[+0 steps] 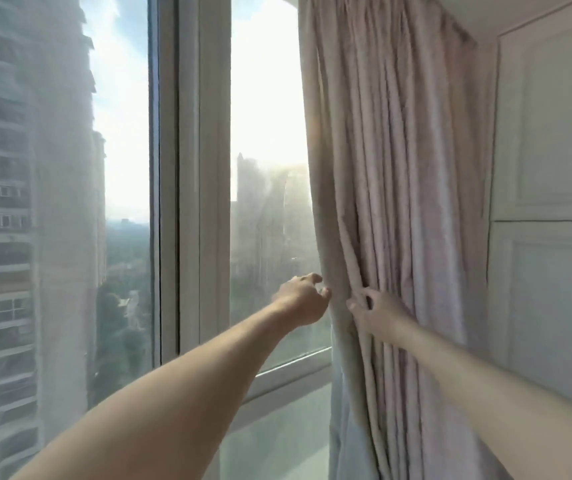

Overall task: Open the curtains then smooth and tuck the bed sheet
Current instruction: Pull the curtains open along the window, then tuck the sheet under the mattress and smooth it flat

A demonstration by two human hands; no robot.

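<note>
Head view: a person is standing at a tall window (194,202), both bare arms reaching forward. A pale pink curtain (391,185) is hanging bunched in tight vertical folds on the right side of the glass, against a white panelled wall (547,133). Its long axis is running straight up and down, from the ceiling to below the sill. The left hand (303,299) is resting at the curtain's left edge, fingers curled loosely, touching the fabric but seemingly not gripping it. The right hand (379,315) is pinching a fold between thumb and fingers, closed on the cloth. Most of the glass is showing, with tower blocks (18,202) and bright sky beyond, so this curtain is looking nearly fully drawn back. A sheer haze on the far left may be a second curtain; that is unclear. No bed is showing, so smoothing and tucking the sheet appears to be waiting.
</note>
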